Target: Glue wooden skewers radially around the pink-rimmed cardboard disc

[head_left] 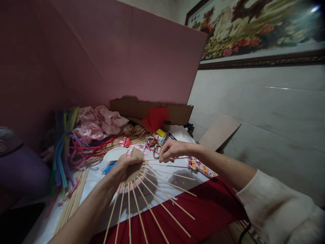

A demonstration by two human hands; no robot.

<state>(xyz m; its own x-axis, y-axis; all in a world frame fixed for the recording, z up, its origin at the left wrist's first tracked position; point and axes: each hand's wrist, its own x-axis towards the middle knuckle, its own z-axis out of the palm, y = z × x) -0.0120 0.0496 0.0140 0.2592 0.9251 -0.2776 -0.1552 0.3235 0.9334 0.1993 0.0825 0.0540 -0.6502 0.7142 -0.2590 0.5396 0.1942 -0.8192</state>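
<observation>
My left hand [127, 163] grips the edge of a round cardboard disc [132, 173], with the thumb lying on its face. Pink patterned trim rings the disc, and several thin wooden sticks [153, 202] fan out from its right and lower edge. At the right, my right hand [169, 151] pinches the uppermost wooden stick [151, 160] between thumb and fingers, a short way from the rim. Scissors [155, 152] lie just behind these fingers. Under my right forearm rests a flower-patterned glue gun [201, 168].
A white plate [114, 154] sits behind my left hand. Colourful pipe cleaners [60, 152], pink cloth [98, 123], twine balls [127, 129] and red paper [157, 118] crowd the back. Bundled sticks [73, 200] lie at left; a cardboard piece [219, 131] leans against the right wall.
</observation>
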